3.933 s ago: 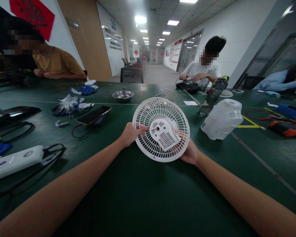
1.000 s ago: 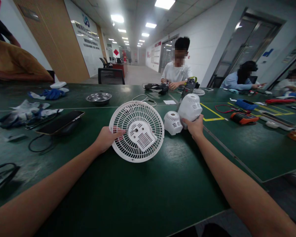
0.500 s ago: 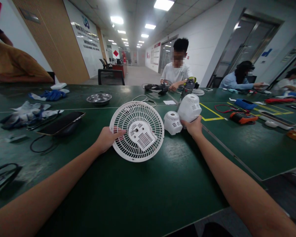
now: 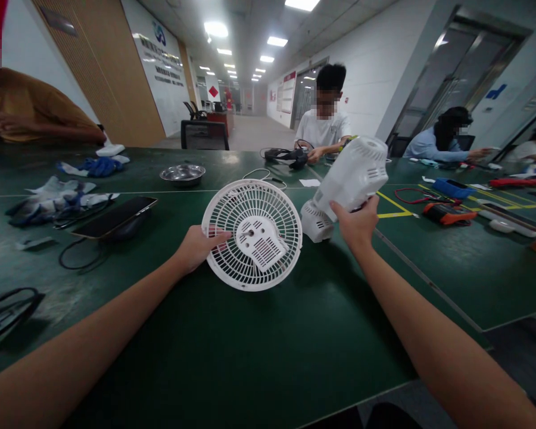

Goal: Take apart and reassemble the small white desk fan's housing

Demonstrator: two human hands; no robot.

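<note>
My left hand [image 4: 198, 247] grips the left rim of a round white fan grille [image 4: 274, 262], thumb in front and fingers behind the bars. A vented white plate sits at the grille's centre, facing me, and the grille is tilted up over the green table. To its right, my right hand [image 4: 358, 225] is closed around a long white vented plastic housing [image 4: 355, 170], raised and leaning to the upper right. Just below it is a smaller white vented housing [image 4: 317, 223], close to the grille's right edge. Whether the two housings touch, I cannot tell.
A metal bowl [image 4: 183, 174] stands beyond the grille, and a phone [image 4: 116, 218] lies at the left near gloves [image 4: 56, 201]. An orange-and-black meter [image 4: 449, 213] and a blue case [image 4: 452, 188] are at the right. A person in white [image 4: 324, 128] sits opposite.
My right hand has lifted the larger housing up and to the right and tilted it. My left hand keeps its hold on the grille. The view has shifted slightly.
</note>
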